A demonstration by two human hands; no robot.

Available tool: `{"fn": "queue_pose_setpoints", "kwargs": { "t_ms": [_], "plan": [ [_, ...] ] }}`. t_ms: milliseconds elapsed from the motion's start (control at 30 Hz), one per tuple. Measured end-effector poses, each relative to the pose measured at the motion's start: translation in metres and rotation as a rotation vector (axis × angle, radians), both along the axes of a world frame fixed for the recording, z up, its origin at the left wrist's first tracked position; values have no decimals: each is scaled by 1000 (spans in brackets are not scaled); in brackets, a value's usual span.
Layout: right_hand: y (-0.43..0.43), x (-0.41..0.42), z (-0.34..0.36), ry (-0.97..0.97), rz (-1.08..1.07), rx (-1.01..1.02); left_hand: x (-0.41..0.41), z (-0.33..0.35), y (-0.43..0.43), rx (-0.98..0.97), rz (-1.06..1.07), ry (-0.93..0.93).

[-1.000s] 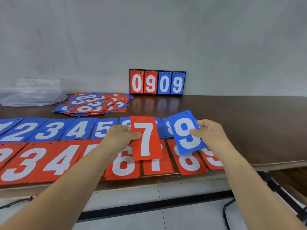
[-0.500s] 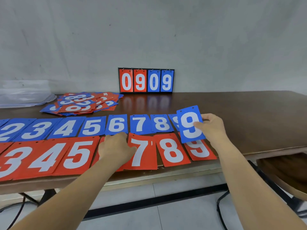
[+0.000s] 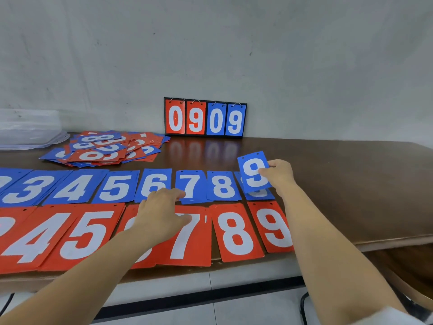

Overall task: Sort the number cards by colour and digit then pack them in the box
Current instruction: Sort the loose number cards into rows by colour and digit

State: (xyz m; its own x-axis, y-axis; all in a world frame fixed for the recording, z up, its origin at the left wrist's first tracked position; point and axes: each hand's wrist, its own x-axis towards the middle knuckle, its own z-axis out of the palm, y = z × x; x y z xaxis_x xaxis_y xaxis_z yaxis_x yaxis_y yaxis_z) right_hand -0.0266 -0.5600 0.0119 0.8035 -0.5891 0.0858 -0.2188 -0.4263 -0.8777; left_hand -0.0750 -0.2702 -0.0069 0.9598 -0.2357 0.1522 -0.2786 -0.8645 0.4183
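Observation:
Two rows of number cards lie on the brown table (image 3: 339, 184): blue piles at the back, red piles at the front. My right hand (image 3: 278, 175) pinches a blue 9 card (image 3: 253, 172) just above the blue 9 pile (image 3: 260, 195) at the row's right end. My left hand (image 3: 161, 214) rests flat, fingers extended, on the red 7 card (image 3: 187, 240), covering most of the red 6 pile and reaching the lower edge of the blue 7 card (image 3: 192, 184). A loose heap of unsorted red and blue cards (image 3: 105, 147) lies at the back left.
A clear plastic box (image 3: 28, 130) stands at the far left by the wall. A small flip scoreboard (image 3: 205, 118) reading 0909 leans against the wall. The red cards overhang the table's front edge. Bare tabletop stretches to the right of the 9 piles.
My left hand laid the red 7 card down on the red 7 pile and now rests on it. My right hand carried the blue 9 card back and down towards the blue 9 pile.

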Motion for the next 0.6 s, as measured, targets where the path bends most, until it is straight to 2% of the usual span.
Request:
{"fn": "queue_pose_setpoints", "kwargs": {
  "t_ms": [133, 233, 367, 600],
  "plan": [
    [-6, 13, -16, 204, 23, -239, 9, 0, 0, -78, -33, 8],
    [-7, 18, -29, 323, -63, -381, 15, -1, 1, -118, -48, 5],
    [-1, 15, -27, 285, -85, -494, 18, -2, 6, -140, -74, 17],
    [31, 13, -14, 142, 123, -495, 26, 8, 19, -162, -88, -9]
  ]
}}
